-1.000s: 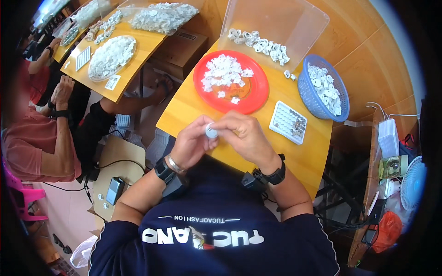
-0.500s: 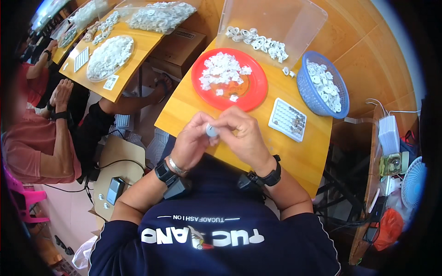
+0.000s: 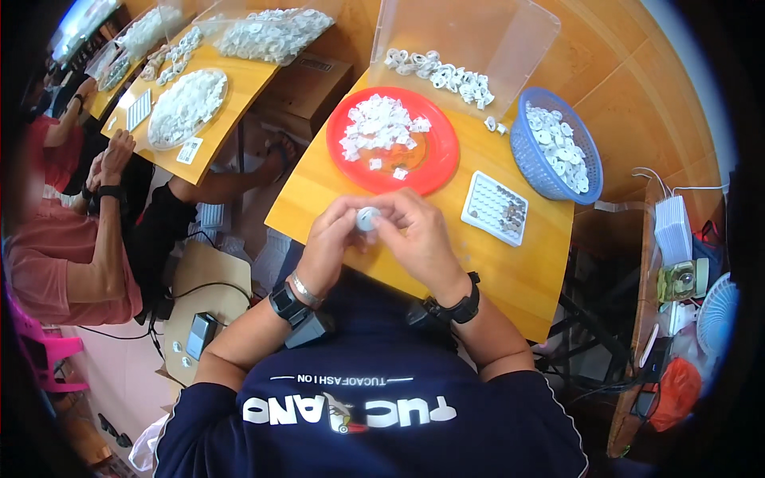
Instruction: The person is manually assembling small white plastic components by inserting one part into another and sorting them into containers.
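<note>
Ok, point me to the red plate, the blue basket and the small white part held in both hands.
red plate point(image 3: 443, 156), head view, bare right rim.
blue basket point(image 3: 527, 163), head view, left wall.
small white part point(image 3: 366, 217), head view, its middle between the fingertips.

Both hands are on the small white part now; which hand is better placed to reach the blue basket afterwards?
Probably the right hand. Both it and the left hand pinch the small white part, but the blue basket sits on the person's right, beyond the white tray; the left would have to cross over.

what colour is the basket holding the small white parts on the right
Blue; the basket shows plainly in the head view, beside the red plate.
</note>
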`<state>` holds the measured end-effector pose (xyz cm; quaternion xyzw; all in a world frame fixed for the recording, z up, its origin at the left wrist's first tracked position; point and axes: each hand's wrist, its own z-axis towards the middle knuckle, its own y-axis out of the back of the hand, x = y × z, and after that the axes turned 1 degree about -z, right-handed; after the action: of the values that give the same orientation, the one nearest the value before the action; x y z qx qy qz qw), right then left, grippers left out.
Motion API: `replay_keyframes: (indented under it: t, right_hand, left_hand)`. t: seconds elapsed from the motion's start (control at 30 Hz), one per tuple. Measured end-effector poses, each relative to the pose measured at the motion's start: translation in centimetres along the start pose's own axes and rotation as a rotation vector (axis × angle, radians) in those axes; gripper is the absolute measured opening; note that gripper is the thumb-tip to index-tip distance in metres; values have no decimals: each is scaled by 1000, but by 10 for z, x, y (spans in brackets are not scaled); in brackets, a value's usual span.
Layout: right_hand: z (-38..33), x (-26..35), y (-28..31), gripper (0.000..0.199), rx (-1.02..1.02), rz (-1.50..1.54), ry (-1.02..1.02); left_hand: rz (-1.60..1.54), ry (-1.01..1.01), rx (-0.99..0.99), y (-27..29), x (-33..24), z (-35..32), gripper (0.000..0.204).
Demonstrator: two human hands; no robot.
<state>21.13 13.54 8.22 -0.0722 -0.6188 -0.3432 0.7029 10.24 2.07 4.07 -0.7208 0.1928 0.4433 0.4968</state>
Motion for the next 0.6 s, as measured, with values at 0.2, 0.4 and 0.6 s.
replay_keyframes:
  t: [0.2,0.4,0.6]
  right_hand:
    - [0,3,4,16,17,-13,-40]
    - [0,-1,-4,14,-73,-14,77]
    - [2,-5,-12,15,-118,-95,70]
  left_hand:
    - [308,-126,45,4,4,-2,23]
    - [545,-225,-103,-4,5,-1,17]
    - [707,-368,-145,-4,8,0,15]
